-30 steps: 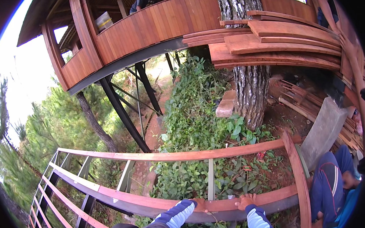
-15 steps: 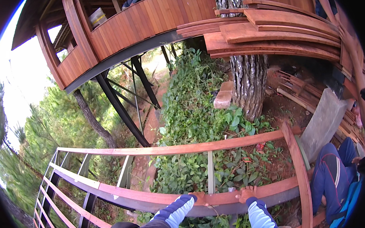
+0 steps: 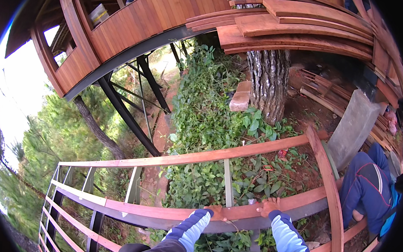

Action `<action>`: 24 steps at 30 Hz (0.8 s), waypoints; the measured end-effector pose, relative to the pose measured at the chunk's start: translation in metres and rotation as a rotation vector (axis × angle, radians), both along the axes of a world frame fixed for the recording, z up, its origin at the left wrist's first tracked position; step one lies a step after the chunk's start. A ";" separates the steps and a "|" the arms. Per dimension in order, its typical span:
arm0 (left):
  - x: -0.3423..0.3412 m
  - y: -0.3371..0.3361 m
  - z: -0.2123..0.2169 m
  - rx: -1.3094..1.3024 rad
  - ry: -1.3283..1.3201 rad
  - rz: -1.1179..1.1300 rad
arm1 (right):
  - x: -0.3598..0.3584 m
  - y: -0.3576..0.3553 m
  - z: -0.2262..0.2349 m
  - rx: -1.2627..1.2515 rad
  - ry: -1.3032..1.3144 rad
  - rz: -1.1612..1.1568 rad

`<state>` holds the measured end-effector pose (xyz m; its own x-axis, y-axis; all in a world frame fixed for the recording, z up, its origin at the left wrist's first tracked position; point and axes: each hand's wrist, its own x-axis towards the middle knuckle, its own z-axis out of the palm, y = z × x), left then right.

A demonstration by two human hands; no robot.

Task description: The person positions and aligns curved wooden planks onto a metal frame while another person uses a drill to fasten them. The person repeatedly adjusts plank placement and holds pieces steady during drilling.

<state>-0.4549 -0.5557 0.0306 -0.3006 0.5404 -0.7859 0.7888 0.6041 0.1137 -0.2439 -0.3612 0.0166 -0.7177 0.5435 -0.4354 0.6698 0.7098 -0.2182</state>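
Observation:
A long reddish wooden plank lies along a curved dark metal beam in front of me. My left hand grips the plank just left of a pale upright post. To the right of that post, my right hand holds the same plank, its fingers over the far edge. Both hands are closed on the wood, though their undersides are hidden. A second wooden rail runs beyond, roughly parallel. At the right, a crossing board slants over the plank's end.
A person in dark blue trousers crouches at the right beside a concrete post. Stacked boards rest by a tree trunk. Leafy plants grow below. A wood-clad raised structure curves across the back left.
The view has shifted slightly, so the surroundings sit a little further left and higher. Both hands remain on the plank; the right hand's fingers have shifted slightly.

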 end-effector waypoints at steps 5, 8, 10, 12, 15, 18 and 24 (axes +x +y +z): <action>-0.008 -0.004 -0.015 0.041 -0.020 -0.032 | 0.001 -0.001 0.002 0.002 0.003 -0.003; -0.012 -0.004 -0.024 0.055 -0.029 -0.053 | 0.002 -0.002 0.000 -0.018 0.013 0.005; -0.013 -0.004 -0.028 0.047 -0.009 -0.044 | 0.003 -0.002 -0.001 -0.010 0.008 0.022; -0.017 -0.005 -0.030 0.052 -0.022 -0.035 | 0.002 -0.002 -0.001 -0.013 -0.008 0.026; -0.022 -0.004 -0.033 0.038 -0.043 -0.044 | 0.001 -0.005 -0.002 0.030 0.007 0.028; -0.024 -0.001 -0.038 -0.014 -0.040 -0.028 | 0.001 -0.003 -0.005 0.011 0.032 0.015; -0.023 -0.003 -0.037 0.037 0.010 -0.065 | -0.001 -0.003 -0.005 -0.022 0.019 0.002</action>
<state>-0.4775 -0.5583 -0.0069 -0.2716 0.5878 -0.7621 0.8272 0.5473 0.1273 -0.2446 -0.3646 0.0111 -0.7272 0.5321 -0.4336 0.6637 0.7061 -0.2466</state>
